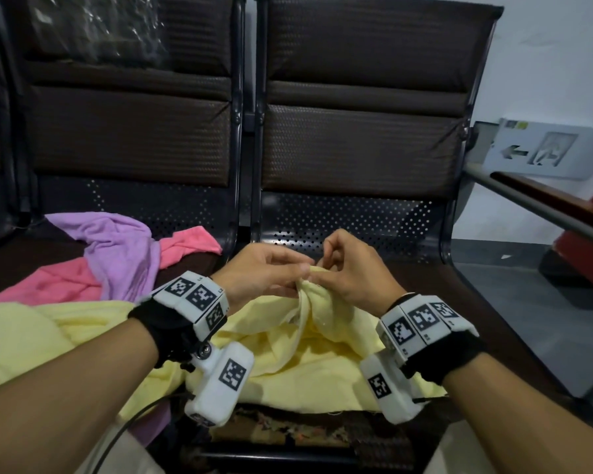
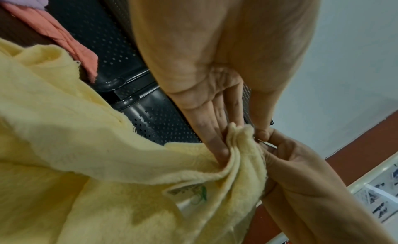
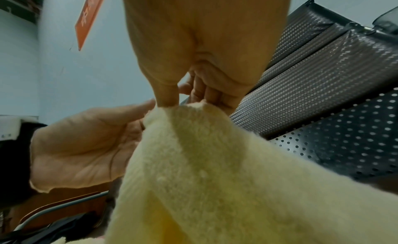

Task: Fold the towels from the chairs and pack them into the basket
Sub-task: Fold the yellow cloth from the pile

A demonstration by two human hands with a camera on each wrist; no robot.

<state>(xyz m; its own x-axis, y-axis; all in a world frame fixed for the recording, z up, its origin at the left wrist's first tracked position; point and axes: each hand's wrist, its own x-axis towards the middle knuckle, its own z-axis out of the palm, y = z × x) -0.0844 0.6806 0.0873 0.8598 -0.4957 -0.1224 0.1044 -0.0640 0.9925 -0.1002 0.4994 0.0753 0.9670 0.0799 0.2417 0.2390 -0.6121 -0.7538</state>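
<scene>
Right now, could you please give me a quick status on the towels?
Both hands, left hand and right hand, pinching yellow towel at one bunched edge. Unfolded. Purple towel, pink towel waiting on seat. Basket unseen.

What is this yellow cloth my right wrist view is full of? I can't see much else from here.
Observer: A yellow towel, spread over the chair seat; both hands pinch one bunched edge.
Visitor: Are there other cloths?
Observer: Yes. The head view shows a purple towel lying over a pink towel on the neighbouring seat.
Visitor: Does the yellow one have any marking?
Observer: The left wrist view shows a small label with green print, below the left hand.
Visitor: Is a basket nearby?
Observer: None is clearly visible in any view.
</scene>
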